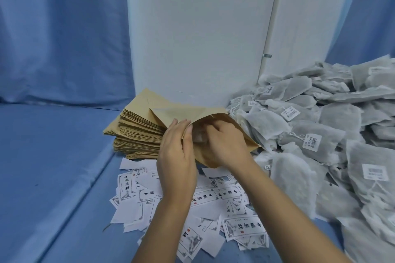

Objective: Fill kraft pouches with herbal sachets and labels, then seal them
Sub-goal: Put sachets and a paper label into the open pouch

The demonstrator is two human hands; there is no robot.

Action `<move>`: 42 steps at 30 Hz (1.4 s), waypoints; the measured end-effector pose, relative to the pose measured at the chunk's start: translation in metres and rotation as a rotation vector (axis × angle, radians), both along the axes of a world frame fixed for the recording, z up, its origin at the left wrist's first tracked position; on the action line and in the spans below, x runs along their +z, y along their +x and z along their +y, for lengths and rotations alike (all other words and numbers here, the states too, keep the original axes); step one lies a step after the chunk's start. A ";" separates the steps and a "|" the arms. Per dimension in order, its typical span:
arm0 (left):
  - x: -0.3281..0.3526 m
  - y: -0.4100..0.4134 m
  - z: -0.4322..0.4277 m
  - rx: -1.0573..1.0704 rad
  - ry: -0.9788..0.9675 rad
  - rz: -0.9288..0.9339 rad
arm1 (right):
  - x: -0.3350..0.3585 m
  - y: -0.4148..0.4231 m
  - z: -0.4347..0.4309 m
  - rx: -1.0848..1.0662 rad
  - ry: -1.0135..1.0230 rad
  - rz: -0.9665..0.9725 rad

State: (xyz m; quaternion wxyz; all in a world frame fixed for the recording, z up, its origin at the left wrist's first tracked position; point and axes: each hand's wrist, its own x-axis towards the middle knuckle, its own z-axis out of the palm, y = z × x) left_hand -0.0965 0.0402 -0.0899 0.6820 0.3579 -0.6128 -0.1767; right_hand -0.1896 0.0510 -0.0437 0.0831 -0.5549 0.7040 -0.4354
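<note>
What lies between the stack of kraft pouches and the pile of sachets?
In the head view, one open kraft pouch is held between the stack and the sachet pile. The left hand holds its mouth; the right hand reaches inside.

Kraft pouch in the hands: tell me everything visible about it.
The kraft pouch is tan paper, creased, mouth open toward the camera, flap raised with diagonal folds. It is held tilted above the scattered labels, in front of the pouch stack. The left hand pinches its mouth edge; the right hand reaches inside. Contents are blurred.
</note>
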 end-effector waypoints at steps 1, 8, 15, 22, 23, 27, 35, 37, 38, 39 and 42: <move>0.000 0.001 0.001 0.007 -0.007 -0.010 | 0.002 0.003 0.000 0.008 -0.028 -0.042; -0.003 0.000 0.006 0.129 -0.206 -0.151 | 0.014 0.017 -0.012 0.135 0.154 -0.075; 0.010 0.003 0.002 0.068 0.042 -0.138 | -0.004 0.004 -0.013 0.208 -0.140 -0.004; 0.011 0.003 0.000 0.031 0.143 -0.087 | -0.021 -0.042 0.025 -0.209 -0.922 -0.377; 0.011 0.002 0.000 0.035 0.140 -0.076 | -0.024 -0.053 0.026 -0.273 -0.876 -0.360; 0.013 0.000 0.002 0.017 0.114 -0.033 | -0.051 -0.085 0.030 -0.369 -0.543 -0.063; 0.007 -0.003 0.000 0.022 0.103 -0.012 | -0.077 -0.095 0.021 -0.292 -0.175 0.404; 0.007 -0.003 -0.001 0.027 0.100 -0.022 | -0.078 -0.098 0.019 -0.298 -0.162 0.486; 0.006 -0.003 -0.001 0.028 0.102 -0.026 | -0.079 -0.099 0.018 -0.295 -0.123 0.510; 0.007 -0.004 -0.002 0.027 0.107 -0.025 | -0.079 -0.100 0.016 -0.292 -0.080 0.498; 0.008 -0.003 -0.003 0.029 0.124 0.003 | -0.079 -0.102 0.014 -0.288 -0.145 0.337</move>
